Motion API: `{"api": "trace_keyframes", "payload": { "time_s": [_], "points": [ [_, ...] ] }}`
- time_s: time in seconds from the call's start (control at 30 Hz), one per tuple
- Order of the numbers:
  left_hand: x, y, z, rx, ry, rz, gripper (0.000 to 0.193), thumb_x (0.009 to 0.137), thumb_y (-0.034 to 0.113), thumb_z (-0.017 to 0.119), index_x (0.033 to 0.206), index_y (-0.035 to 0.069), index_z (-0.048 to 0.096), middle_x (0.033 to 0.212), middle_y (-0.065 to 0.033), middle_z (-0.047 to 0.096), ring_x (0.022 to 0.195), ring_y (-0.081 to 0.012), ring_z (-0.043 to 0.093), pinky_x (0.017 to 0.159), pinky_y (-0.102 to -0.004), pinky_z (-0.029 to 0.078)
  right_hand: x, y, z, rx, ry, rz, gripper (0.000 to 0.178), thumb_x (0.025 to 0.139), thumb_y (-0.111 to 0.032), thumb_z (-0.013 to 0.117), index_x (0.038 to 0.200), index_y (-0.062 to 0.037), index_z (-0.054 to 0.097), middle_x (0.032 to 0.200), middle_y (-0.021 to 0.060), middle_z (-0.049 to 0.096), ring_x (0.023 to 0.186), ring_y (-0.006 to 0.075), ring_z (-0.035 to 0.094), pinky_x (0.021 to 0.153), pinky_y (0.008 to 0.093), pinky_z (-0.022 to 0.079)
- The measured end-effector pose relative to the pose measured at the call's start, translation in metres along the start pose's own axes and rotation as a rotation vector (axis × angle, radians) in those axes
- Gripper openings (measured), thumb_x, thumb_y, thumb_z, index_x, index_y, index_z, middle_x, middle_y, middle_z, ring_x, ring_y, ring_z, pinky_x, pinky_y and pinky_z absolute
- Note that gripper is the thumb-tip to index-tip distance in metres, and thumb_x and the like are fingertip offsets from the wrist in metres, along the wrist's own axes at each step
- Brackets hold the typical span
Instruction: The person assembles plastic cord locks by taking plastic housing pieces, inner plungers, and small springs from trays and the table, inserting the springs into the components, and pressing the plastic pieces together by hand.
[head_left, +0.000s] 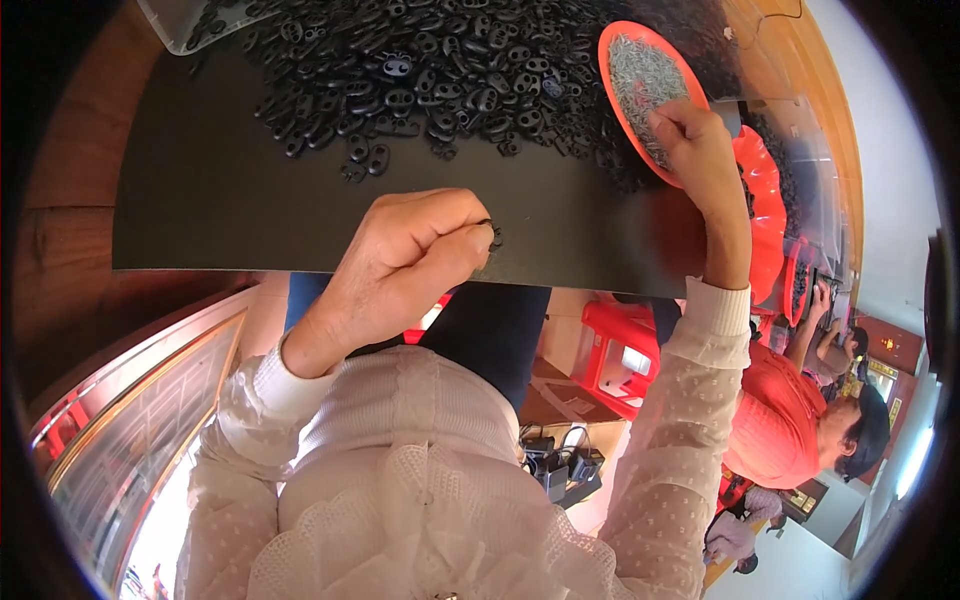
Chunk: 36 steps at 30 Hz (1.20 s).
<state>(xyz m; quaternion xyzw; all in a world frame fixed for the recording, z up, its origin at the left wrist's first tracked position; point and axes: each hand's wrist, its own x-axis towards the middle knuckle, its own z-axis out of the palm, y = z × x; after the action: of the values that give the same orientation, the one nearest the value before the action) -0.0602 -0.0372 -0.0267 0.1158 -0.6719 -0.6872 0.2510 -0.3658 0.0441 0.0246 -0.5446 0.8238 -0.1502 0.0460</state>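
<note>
My left hand point(415, 255) is closed above the front of the dark tabletop, thumb pressed on the curled fingers. A small black plastic piece point(495, 236) pokes out of its pinch. My right hand point(695, 150) reaches into an orange-red oval dish point(606, 75) heaped with thin silvery metal pieces point(645, 75), perhaps small springs. Its thumb and fingers come together over them; whatever they grip is hidden. Beyond both hands spreads a large pile of black two-holed cord locks point(430, 85), with a few loose ones point(378, 158) at its near edge.
A clear plastic tub point(190, 35) sits at the far left. Right of my right hand are a wavy red dish point(765, 210) and a clear bin point(825, 150). Below the table stands a red stool point(610, 350). A person in red point(775, 415) sits to the right.
</note>
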Motion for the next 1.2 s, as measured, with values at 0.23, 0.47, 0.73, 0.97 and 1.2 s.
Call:
{"api": "trace_keyframes", "payload": {
  "time_s": [0.23,0.47,0.73,0.97,1.2],
  "points": [
    [-0.001,0.001,-0.002,0.015,0.004,-0.002,0.011,0.087,0.003,0.053,0.078,-0.003,0.052,0.064,-0.0037,0.049,0.058,-0.0089,0.043,0.052,-0.0265,0.036,0.001,-0.001,-0.006,-0.016,-0.004,0.019,0.021,0.086,-0.02,0.062,0.093,-0.0002,0.065,0.081,0.0228,0.063,0.079,0.0365,0.064,0.071,0.0397,0.049],
    [0.0,0.002,0.001,-0.003,0.028,-0.008,0.011,0.087,0.003,0.052,0.077,-0.003,0.052,0.064,-0.0038,0.049,0.058,-0.0091,0.043,0.052,-0.0264,0.037,0.008,0.004,0.002,-0.007,0.002,-0.037,0.022,0.086,-0.02,0.061,0.091,0.0012,0.065,0.08,0.0224,0.063,0.08,0.0363,0.064,0.07,0.0395,0.049],
    [0.001,0.001,0.001,0.011,0.03,0.002,0.011,0.087,0.003,0.053,0.077,-0.003,0.052,0.064,-0.0038,0.049,0.058,-0.0092,0.043,0.052,-0.0264,0.037,0.019,0.007,0.007,0.006,-0.036,-0.033,0.023,0.087,-0.021,0.062,0.092,0.0009,0.064,0.081,0.022,0.063,0.08,0.0351,0.065,0.071,0.0395,0.049],
    [0.0,0.005,0.001,0.042,0.009,-0.066,0.016,0.089,0.006,0.048,0.075,-0.001,0.05,0.068,-0.0025,0.05,0.061,-0.0087,0.047,0.056,-0.0246,0.037,0.019,0.009,0.007,0.022,0.021,-0.084,0.022,0.087,-0.022,0.062,0.094,-0.0014,0.066,0.083,0.0231,0.064,0.08,0.0388,0.063,0.071,0.0406,0.049],
    [0.001,0.004,0.0,0.033,0.001,-0.069,0.016,0.09,0.007,0.048,0.075,-0.001,0.051,0.067,-0.0025,0.051,0.061,-0.0084,0.048,0.056,-0.0244,0.038,0.014,0.009,0.002,-0.03,0.06,-0.01,0.024,0.088,-0.023,0.061,0.095,0.0002,0.066,0.083,0.0243,0.064,0.08,0.0397,0.063,0.071,0.0418,0.049]
  ]
}}
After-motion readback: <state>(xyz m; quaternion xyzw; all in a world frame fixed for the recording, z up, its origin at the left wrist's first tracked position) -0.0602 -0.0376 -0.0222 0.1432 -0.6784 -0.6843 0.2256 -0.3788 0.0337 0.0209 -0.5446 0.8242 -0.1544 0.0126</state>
